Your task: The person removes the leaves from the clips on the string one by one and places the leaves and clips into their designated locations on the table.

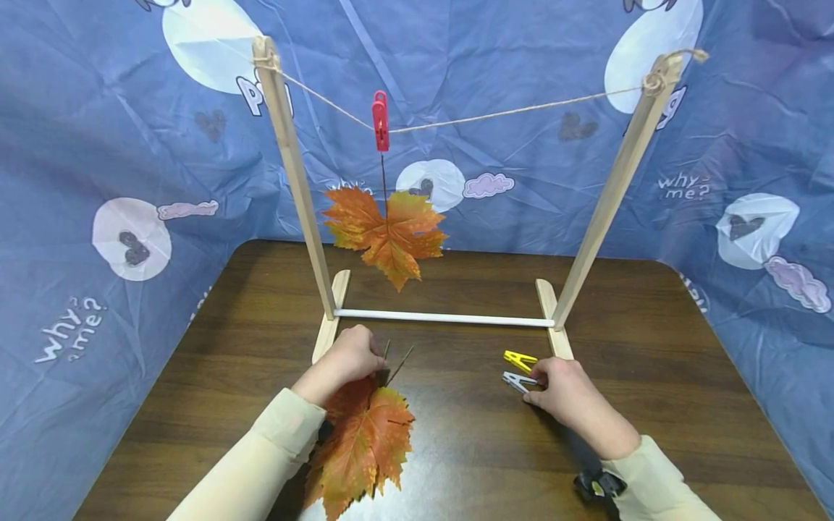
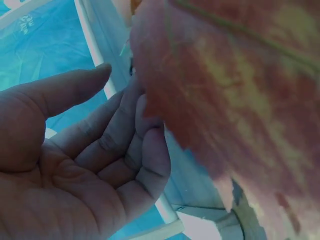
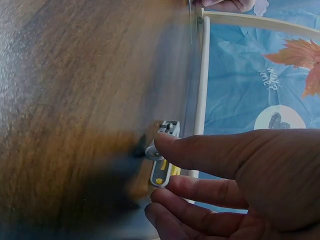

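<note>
Near the stems of orange-green maple leaves (image 1: 374,441) on the table is my left hand (image 1: 348,362). In the left wrist view a leaf (image 2: 240,100) covers some fingertips; the thumb stands apart from the loosely bent fingers. My right hand (image 1: 567,391) pinches a grey clothespin (image 1: 517,380) between thumb and index finger, low over the table. Just behind it sits a yellow clothespin (image 1: 519,359), mostly hidden behind the grey one in the right wrist view. Another maple leaf (image 1: 391,231) hangs by its stem from a red clothespin (image 1: 381,121) on a twine line (image 1: 508,113).
Two wooden posts, left (image 1: 296,174) and right (image 1: 615,195), carry the twine. A white rod (image 1: 449,317) joins their feet low across the dark wooden table (image 1: 469,449). Behind hangs a blue printed cloth (image 1: 521,43). A black strap device (image 1: 598,485) sits at my right wrist.
</note>
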Available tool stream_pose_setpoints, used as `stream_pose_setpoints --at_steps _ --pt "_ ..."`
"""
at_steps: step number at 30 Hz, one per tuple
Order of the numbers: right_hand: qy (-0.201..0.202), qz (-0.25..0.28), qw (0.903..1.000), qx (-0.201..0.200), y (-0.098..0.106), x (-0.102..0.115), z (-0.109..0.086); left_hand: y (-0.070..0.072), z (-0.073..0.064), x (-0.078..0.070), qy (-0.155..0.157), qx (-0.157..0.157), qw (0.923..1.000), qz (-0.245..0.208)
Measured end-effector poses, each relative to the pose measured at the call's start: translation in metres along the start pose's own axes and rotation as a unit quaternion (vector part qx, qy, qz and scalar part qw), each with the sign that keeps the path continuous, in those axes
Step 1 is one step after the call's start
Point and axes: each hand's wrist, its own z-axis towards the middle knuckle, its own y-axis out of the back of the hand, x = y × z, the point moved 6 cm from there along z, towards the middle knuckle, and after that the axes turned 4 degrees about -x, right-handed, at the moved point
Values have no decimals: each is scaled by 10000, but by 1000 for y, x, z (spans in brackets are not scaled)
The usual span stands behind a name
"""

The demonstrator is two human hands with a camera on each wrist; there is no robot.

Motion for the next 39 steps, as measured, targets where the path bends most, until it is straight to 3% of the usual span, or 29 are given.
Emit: stream_pose_setpoints --at_steps 6,13,25,39 --pt "112 151 9998 -67 12 5 1 18 -5 -6 -442 -353 9980 -277" --pt "162 458 9985 -268 31 17 3 43 -16 -19 -939 -668 9898 -841" --pt "418 1319 9875 -761 62 41 10 80 -37 -37 -1097 -1364 9660 -1902" --pt "843 1885 9704 -1250 96 82 26 111 -50 -63 -1536 -1700 9484 -2193"
